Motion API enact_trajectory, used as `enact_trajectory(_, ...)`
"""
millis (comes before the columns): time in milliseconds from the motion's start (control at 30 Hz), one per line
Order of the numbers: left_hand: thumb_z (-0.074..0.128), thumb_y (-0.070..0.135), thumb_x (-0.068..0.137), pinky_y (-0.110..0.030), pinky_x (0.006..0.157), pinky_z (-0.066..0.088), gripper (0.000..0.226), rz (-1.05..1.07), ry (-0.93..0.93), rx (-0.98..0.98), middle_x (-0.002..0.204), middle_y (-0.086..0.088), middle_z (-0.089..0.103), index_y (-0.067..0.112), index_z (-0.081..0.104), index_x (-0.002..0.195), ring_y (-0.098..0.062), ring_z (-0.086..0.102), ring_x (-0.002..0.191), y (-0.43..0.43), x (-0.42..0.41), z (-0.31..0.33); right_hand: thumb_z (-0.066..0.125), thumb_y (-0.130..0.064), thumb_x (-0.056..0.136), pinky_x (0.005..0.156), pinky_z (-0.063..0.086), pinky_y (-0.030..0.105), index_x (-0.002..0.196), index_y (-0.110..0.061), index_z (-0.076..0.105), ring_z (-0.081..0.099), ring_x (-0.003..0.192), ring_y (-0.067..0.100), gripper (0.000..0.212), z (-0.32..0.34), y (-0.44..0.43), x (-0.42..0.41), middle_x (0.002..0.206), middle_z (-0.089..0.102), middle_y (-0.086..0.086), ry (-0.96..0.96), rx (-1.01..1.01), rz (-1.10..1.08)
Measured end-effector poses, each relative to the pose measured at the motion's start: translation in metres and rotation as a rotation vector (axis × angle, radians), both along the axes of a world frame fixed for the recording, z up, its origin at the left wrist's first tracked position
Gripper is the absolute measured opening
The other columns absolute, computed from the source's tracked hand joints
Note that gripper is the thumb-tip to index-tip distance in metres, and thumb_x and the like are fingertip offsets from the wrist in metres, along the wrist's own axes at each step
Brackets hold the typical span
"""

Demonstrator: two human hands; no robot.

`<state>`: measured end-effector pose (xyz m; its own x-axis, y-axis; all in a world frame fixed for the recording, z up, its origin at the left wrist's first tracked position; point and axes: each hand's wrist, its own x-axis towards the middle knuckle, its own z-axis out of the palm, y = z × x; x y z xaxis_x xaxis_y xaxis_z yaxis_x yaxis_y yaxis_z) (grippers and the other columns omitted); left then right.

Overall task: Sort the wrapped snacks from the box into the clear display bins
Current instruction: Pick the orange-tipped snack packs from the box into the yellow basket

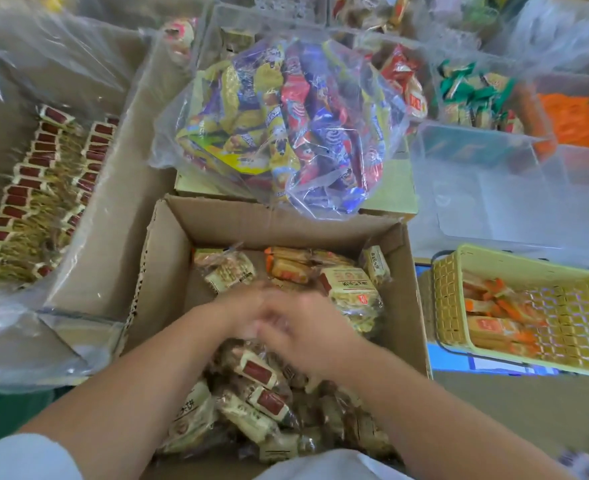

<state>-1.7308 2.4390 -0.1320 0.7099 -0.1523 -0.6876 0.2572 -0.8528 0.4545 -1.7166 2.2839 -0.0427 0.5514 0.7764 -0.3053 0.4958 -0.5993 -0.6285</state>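
Head view: left hand [246, 311] and right hand [308, 336] meet, blurred, inside the cardboard box [286, 216]; whether either grips a packet cannot be told. Wrapped snacks [261, 372] lie directly beneath, while a clear bin [493, 188] stands beyond, seemingly nearer the right hand.

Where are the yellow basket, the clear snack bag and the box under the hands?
yellow basket [448, 299], head view, left wall.
clear bag [286, 126], head view, middle.
box [237, 223], head view, far wall.
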Motion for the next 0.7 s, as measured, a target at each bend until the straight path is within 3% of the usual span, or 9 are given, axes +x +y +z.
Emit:
enact_trajectory(33,0.055,0.06,0.084,-0.044,0.104,0.047,0.049,0.028,-0.033,0.0,0.144,-0.008,0.053,0.033,0.06,0.124,-0.035,0.053,0.131,0.002,-0.007,0.002,0.054,-0.039,0.093,0.083,0.056,0.039,0.106,-0.026,0.069,0.065,0.088,0.014,0.024,0.001,-0.002,0.016,0.096,0.071,-0.006,-0.012,0.03,-0.098)
enact_trajectory(133,0.056,0.067,0.086,-0.044,0.111,0.041,0.066,0.061,-0.045,0.101,0.158,-0.001,0.039,0.04,0.048,0.146,-0.03,0.042,0.14,0.007,-0.022,0.008,0.056,-0.02,0.095,0.094,0.052,0.038,0.115,-0.02,0.07,0.066,0.102,0.022,0.024,-0.004,-0.001,0.064,0.107,0.073,0.001,-0.027,-0.066,-0.223)
enact_trajectory(233,0.048,0.067,0.086,-0.053,0.113,0.032,0.062,0.049,-0.035,0.221,0.157,0.004,0.039,0.044,0.047,0.144,-0.031,0.035,0.142,0.015,-0.035,0.014,0.053,-0.019,0.097,0.099,0.049,0.037,0.13,-0.016,0.063,0.061,0.116,0.028,0.034,-0.025,0.011,0.1,0.126,0.067,0.008,-0.152,-0.381,0.013)
enact_trajectory(300,0.044,0.066,0.088,-0.056,0.115,0.026,0.059,0.038,-0.028,0.246,0.154,0.003,0.042,0.043,0.049,0.142,-0.031,0.033,0.143,0.02,-0.043,0.019,0.054,-0.019,0.096,0.096,0.051,0.038,0.129,-0.013,0.063,0.061,0.114,0.03,0.034,-0.041,0.023,0.111,0.126,0.066,0.01,-0.208,-0.492,0.128)
enact_trajectory(467,0.043,0.07,0.091,-0.051,0.109,0.035,0.054,0.016,0.014,0.281,0.145,0.002,0.05,0.041,0.057,0.135,-0.028,0.041,0.134,0.028,-0.055,0.025,0.063,-0.024,0.091,0.081,0.054,0.037,0.115,-0.012,0.063,0.065,0.102,0.031,0.027,-0.079,0.044,0.112,0.113,0.068,0.011,-0.284,-0.599,0.183)
enact_trajectory(600,0.04,0.066,0.098,-0.048,0.103,0.044,0.049,0.12,-0.051,0.256,0.132,0.001,0.062,0.037,0.062,0.13,-0.029,0.05,0.128,0.033,-0.055,0.024,0.068,-0.031,0.087,0.091,0.049,0.041,0.13,-0.014,0.058,0.057,0.115,0.032,0.047,-0.105,0.052,0.102,0.126,0.058,0.011,-0.395,-0.681,0.186)
enact_trajectory(700,0.047,0.06,0.097,-0.044,0.095,0.05,0.05,0.262,-0.166,0.245,0.128,-0.005,0.063,0.028,0.057,0.134,-0.031,0.055,0.121,0.035,-0.044,0.02,0.065,-0.033,0.088,0.094,0.044,0.042,0.129,-0.017,0.06,0.053,0.116,0.03,0.044,-0.115,0.053,0.097,0.126,0.056,0.01,-0.518,-0.697,0.228)
